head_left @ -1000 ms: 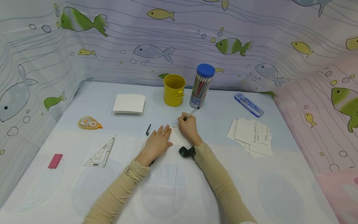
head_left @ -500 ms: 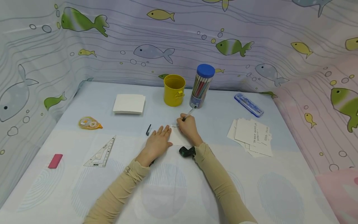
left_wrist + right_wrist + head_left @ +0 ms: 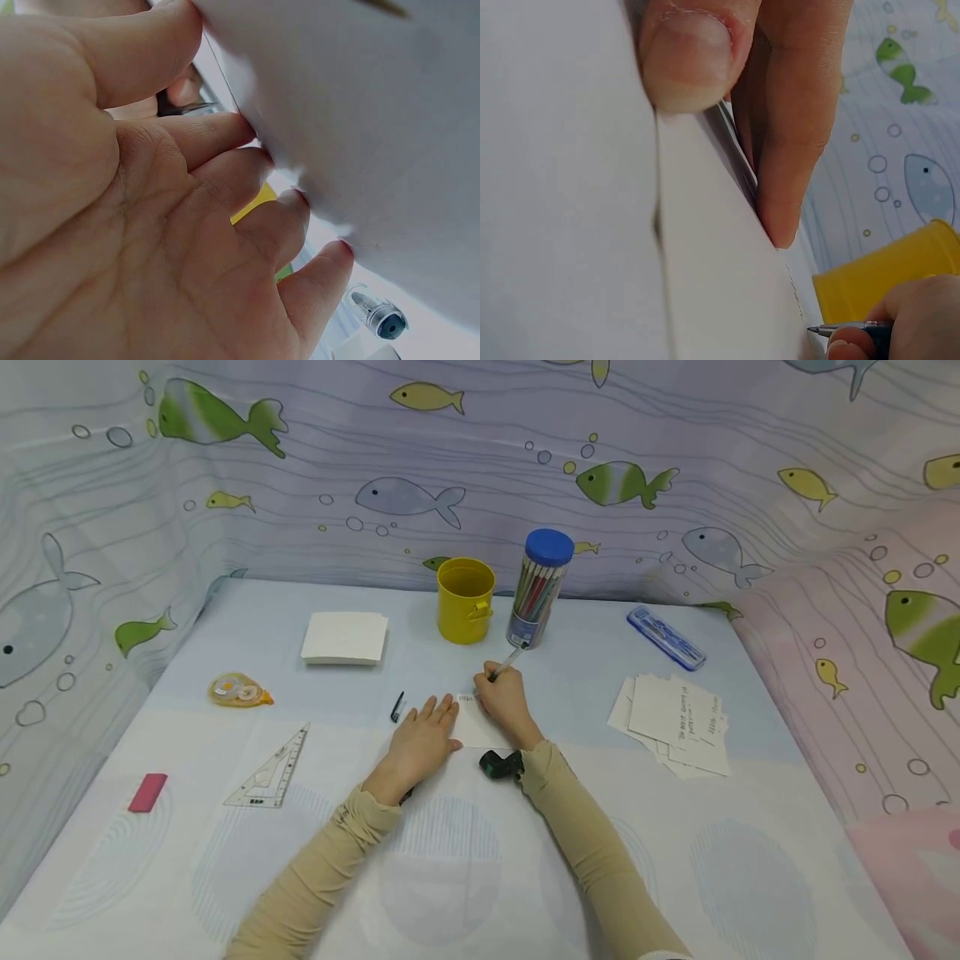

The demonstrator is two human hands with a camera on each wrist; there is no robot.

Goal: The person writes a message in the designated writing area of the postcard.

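Observation:
My right hand (image 3: 510,706) pinches a black-and-clear pen (image 3: 513,658) over a small white card (image 3: 474,728). In the right wrist view the pen's metal tip (image 3: 817,330) is right at the card's surface, by a line of small handwriting (image 3: 793,291). My left hand (image 3: 423,745) rests with straight, spread fingers at the card's left edge. The left wrist view shows its palm (image 3: 157,217) from below, fingertips on the white surface. A pen cap (image 3: 397,707) lies just left of the left fingers.
Behind the hands stand a yellow bucket (image 3: 463,602) and a blue-lidded pencil tub (image 3: 538,589). Blank cards (image 3: 345,637), correction tape (image 3: 240,690), a set square (image 3: 272,772) and a pink eraser (image 3: 147,792) lie left. Written cards (image 3: 675,722) and a blue case (image 3: 666,637) lie right.
My right hand has shifted slightly left along the card, and the pen's upper end has swung left. The left hand has stayed in place.

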